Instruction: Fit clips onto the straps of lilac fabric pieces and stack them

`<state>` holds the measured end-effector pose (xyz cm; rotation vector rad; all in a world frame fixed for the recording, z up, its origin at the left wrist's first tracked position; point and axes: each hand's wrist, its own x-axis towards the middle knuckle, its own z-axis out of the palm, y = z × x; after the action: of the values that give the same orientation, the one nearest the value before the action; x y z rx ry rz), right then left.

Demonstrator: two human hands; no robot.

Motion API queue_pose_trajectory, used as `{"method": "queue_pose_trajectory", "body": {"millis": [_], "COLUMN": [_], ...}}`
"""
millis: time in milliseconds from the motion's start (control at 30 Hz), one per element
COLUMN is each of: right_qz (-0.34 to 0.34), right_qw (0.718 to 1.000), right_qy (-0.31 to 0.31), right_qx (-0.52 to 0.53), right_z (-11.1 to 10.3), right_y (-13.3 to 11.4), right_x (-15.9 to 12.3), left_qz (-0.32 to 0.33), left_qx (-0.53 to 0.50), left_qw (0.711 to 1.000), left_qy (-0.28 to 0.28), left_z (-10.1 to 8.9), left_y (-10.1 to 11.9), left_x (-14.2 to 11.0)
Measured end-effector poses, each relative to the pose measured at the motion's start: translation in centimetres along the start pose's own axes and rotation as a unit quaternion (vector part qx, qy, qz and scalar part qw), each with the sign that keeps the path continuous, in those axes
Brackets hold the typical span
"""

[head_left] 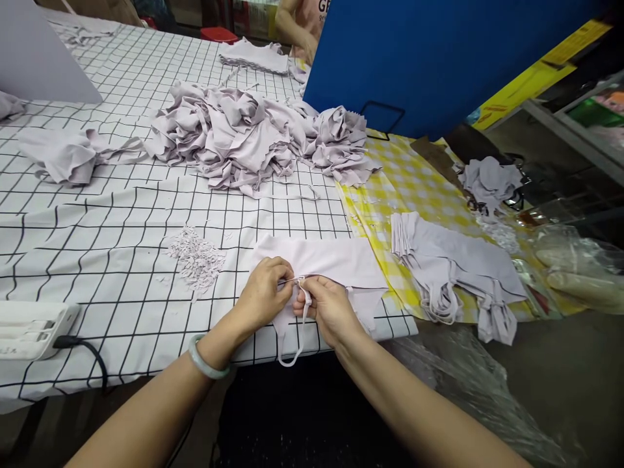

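Grid-patterned tablecloth (131, 224) before me, yellow gingham cloth (405, 177) on the right, rumpled lilac fabric heap (244, 133) far.
Near me, at the table's edge, lies a pale lilac garment (336, 255). My left hand (263, 290) pinches at its border; my right hand (332, 309) grips a thin strap (288, 363) looping down. Tiny clippings (195, 259) lie in a patch to the left.

The left hand (266, 290) and the right hand (331, 309) pinch a pale garment (336, 255) at adjacent points. A thin strap (303, 322) loops downward from the right hand. The garment lies on a black-and-white grid cloth (131, 260). A heap of small scraps (197, 260) lies to the left, a crumpled fabric pile (238, 133) beyond, and a garment stack (458, 250) to the right on a yellow checked cloth (407, 182).
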<state>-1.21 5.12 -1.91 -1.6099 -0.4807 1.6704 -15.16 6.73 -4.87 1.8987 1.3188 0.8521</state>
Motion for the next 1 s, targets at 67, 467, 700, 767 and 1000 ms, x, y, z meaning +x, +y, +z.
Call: {"method": "queue_pose_trajectory", "body": {"millis": [67, 467, 700, 767, 1000], "right_qz": [0.006, 0.093, -0.004, -0.158, -0.349], "right_qw": [1.000, 0.982, 0.998, 0.972, 0.771], "right_qy": [-0.006, -0.136, -0.056, 0.021, 0.175], "right_qx": [-0.010, 0.097, -0.034, -0.172, -0.503], "right_z": [0.2, -2.4, -7.2, -9.6, -13.2], "right_y": [0.0, 1.5, 3.8, 1.9, -7.9], "right_x": [0.0, -6.6, -8.2, -5.5, 7.7], "left_qz": [-0.002, 0.081, 0.107, 0.044, -0.182], "left_qx": [0.000, 0.048, 0.088, 0.141, 0.300], "left_qw": [1.000, 0.996, 0.990, 0.988, 0.934], "left_qy": [-0.004, 0.009, -0.009, 0.048, -0.066], "left_z": [0.0, 0.4, -2.5, -4.3, -6.4], "left_y": [0.1, -0.7, -0.4, -0.7, -1.1], "left_x": [0.0, -0.5, -1.9, -0.9, 6.1]}}
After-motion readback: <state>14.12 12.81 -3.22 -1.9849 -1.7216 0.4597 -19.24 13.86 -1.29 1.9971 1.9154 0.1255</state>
